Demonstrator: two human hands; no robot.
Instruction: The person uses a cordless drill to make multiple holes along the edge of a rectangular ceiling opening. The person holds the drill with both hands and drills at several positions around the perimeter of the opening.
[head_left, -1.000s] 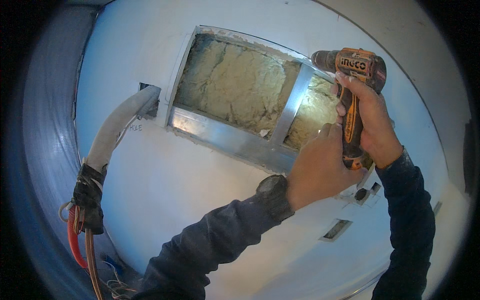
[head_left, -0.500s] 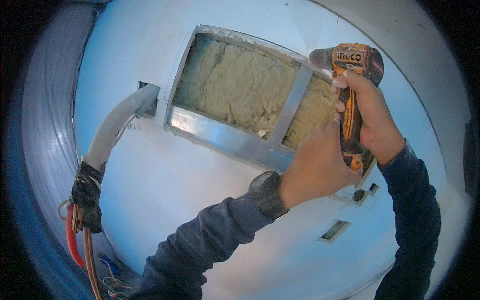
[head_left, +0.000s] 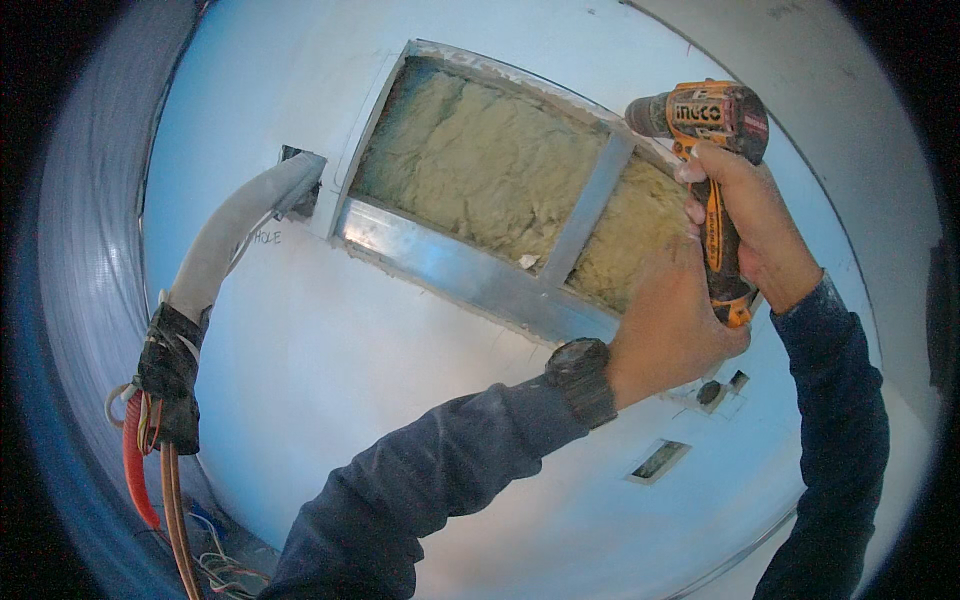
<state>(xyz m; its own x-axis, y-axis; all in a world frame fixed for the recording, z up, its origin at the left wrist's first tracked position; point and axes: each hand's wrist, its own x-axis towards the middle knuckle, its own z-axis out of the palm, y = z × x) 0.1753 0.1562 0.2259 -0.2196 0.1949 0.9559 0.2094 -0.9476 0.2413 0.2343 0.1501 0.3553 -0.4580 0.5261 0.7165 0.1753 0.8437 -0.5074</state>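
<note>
My right hand grips the handle of an orange and black cordless drill. The drill's nose points left at the right edge of a rectangular opening in a white wall. My left hand presses against the wall below the drill, at the opening's lower right corner, and I cannot tell whether it holds anything small. Yellow insulation fills the opening behind a metal stud and a metal track. A black watch sits on my left wrist.
A grey insulated pipe bundle enters a small hole left of the opening. It runs down to black tape, with orange conduit and loose wires below. Two small cut-outs lie in the wall under my hands.
Both hands and the drill have shifted slightly, the drill nose staying at the opening's right edge. My grip on the drill is unchanged.
</note>
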